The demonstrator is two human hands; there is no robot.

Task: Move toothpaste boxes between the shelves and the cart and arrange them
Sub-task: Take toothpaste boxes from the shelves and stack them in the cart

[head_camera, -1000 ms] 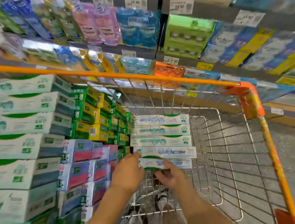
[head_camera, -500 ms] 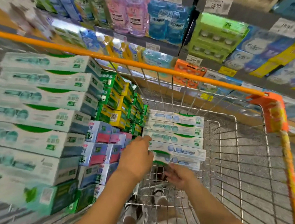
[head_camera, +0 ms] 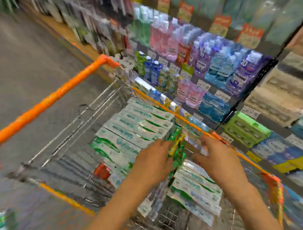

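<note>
Head view, blurred, both hands (head_camera: 185,159) over stacked toothpaste boxes (head_camera: 135,127), grip unclear

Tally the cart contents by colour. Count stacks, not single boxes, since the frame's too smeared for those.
White-and-green toothpaste box stacks: 2, the far stack and the near stack
Green-and-yellow box stack: 1
Red-orange item, too blurred to identify: 1
Total: 4
</note>
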